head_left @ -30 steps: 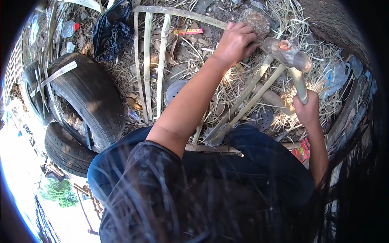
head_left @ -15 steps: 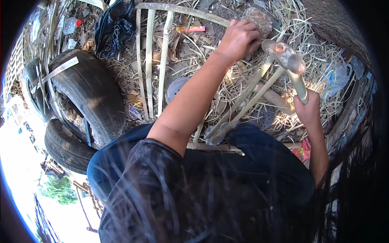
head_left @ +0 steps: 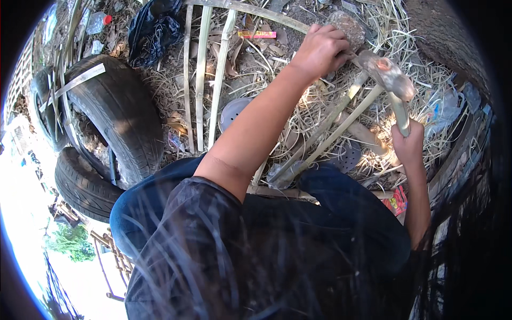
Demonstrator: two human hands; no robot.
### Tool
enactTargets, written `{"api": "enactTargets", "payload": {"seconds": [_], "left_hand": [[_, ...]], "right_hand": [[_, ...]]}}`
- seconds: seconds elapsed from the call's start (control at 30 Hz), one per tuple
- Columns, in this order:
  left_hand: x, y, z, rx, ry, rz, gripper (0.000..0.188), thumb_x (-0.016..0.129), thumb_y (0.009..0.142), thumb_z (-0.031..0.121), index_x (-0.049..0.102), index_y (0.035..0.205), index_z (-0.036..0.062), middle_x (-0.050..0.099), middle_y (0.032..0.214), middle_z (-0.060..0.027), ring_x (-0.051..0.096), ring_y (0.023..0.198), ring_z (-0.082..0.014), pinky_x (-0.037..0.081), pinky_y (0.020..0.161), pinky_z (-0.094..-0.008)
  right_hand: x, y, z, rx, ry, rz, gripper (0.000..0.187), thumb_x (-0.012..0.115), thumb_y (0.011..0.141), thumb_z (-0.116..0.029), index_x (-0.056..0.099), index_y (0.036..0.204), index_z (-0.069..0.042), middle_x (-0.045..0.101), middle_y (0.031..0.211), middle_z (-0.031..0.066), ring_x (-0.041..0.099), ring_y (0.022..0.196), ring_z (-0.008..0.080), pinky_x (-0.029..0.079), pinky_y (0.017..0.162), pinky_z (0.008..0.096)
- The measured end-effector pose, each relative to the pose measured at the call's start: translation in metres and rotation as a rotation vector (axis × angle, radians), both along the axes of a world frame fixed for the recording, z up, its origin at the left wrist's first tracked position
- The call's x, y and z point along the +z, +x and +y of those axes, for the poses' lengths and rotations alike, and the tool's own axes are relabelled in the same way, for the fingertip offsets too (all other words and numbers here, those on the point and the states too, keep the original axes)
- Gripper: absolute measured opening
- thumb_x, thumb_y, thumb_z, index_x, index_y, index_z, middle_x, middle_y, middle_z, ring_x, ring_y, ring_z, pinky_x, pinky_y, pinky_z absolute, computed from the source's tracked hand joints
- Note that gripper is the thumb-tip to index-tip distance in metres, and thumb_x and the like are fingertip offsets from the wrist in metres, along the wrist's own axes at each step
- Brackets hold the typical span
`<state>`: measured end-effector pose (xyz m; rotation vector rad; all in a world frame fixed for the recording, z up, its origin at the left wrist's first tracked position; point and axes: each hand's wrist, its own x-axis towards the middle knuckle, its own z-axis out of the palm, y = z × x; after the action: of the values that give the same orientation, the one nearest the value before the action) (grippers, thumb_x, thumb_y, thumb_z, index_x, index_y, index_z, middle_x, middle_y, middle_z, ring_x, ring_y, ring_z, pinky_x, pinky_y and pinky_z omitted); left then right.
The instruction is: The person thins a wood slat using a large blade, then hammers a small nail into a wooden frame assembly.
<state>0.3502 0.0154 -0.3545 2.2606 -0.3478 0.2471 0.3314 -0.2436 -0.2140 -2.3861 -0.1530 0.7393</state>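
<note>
Right hand (head_left: 408,143) wrapped round handle of grey-brown, blunt-headed wooden mallet (head_left: 393,80).
Left arm (head_left: 258,125) reaches diagonally upward; left hand (head_left: 321,52) curled beside rough brown stone (head_left: 348,30), grip hidden, mallet head just right of it.

The left arm (head_left: 256,122) stretches diagonally forward, left hand (head_left: 322,51) curled, while the right hand (head_left: 409,143) is clenched.

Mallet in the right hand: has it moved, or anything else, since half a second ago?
The mallet has swung slightly rightward, its head a little further from the left hand. The whole view has also shifted a little, so the pink strip sits further right and higher. Nothing was visibly taken or let go: the right hand still grips the handle, the left stays beside the stone.
</note>
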Motion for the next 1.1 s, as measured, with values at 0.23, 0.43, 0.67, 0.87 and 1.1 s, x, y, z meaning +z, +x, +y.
{"api": "enactTargets", "payload": {"seconds": [0.23, 0.43, 0.67, 0.87, 1.1], "left_hand": [[0.001, 0.007, -0.002, 0.02, 0.031, 0.017, 0.017, 0.075, 0.067, 0.013, 0.069, 0.082, 0.0087, 0.064, 0.09, 0.0003, 0.057, 0.091, -0.0203, 0.039, 0.079, -0.0353], [0.005, 0.004, 0.002, 0.013, 0.072, 0.058, 0.02, 0.078, 0.067, 0.02, 0.068, 0.083, 0.0128, 0.062, 0.089, 0.0013, 0.056, 0.093, -0.0202, 0.038, 0.081, -0.0356], [0.029, 0.003, 0.019, 0.045, 0.149, 0.084, 0.048, 0.081, 0.064, 0.03, 0.06, 0.105, 0.015, 0.057, 0.101, -0.0053, 0.055, 0.102, -0.0252, 0.035, 0.095, -0.0409], [0.03, 0.027, 0.059, -0.065, 0.574, 0.391, 0.061, 0.05, 0.085, 0.066, 0.066, 0.105, 0.0109, 0.068, 0.095, -0.0118, 0.064, 0.097, -0.0273, 0.043, 0.094, -0.0458], [0.031, 0.083, 0.07, -0.357, 0.443, 1.144, 0.077, 0.06, 0.07, 0.077, 0.072, 0.082, 0.0022, 0.07, 0.085, -0.0143, 0.069, 0.081, -0.0275, 0.053, 0.077, -0.0425]], "right_hand": [[0.006, 0.007, 0.005, 0.054, 0.005, -0.025, 0.017, 0.055, 0.076, -0.008, 0.054, 0.068, 0.007, 0.052, 0.054, 0.0182, 0.057, 0.05, 0.0241, 0.042, 0.05, 0.0395], [-0.005, 0.0, -0.007, 0.021, -0.049, 0.028, 0.019, 0.055, 0.076, -0.009, 0.047, 0.064, 0.003, 0.045, 0.053, 0.0078, 0.042, 0.05, 0.0133, 0.035, 0.049, 0.0348], [-0.015, 0.0, -0.024, -0.067, -0.049, 0.115, 0.02, 0.057, 0.076, -0.012, 0.052, 0.066, 0.004, 0.048, 0.052, 0.0111, 0.045, 0.049, 0.0158, 0.037, 0.049, 0.0371], [-0.006, -0.001, -0.013, -0.058, 0.044, 0.086, 0.018, 0.055, 0.076, -0.007, 0.047, 0.064, 0.002, 0.044, 0.053, 0.0047, 0.039, 0.052, 0.0098, 0.034, 0.048, 0.0326], [0.004, 0.011, 0.001, -0.008, 0.035, 0.062, 0.013, 0.058, 0.074, -0.008, 0.056, 0.071, 0.005, 0.053, 0.054, 0.0109, 0.051, 0.049, 0.0137, 0.042, 0.05, 0.0327]]}}
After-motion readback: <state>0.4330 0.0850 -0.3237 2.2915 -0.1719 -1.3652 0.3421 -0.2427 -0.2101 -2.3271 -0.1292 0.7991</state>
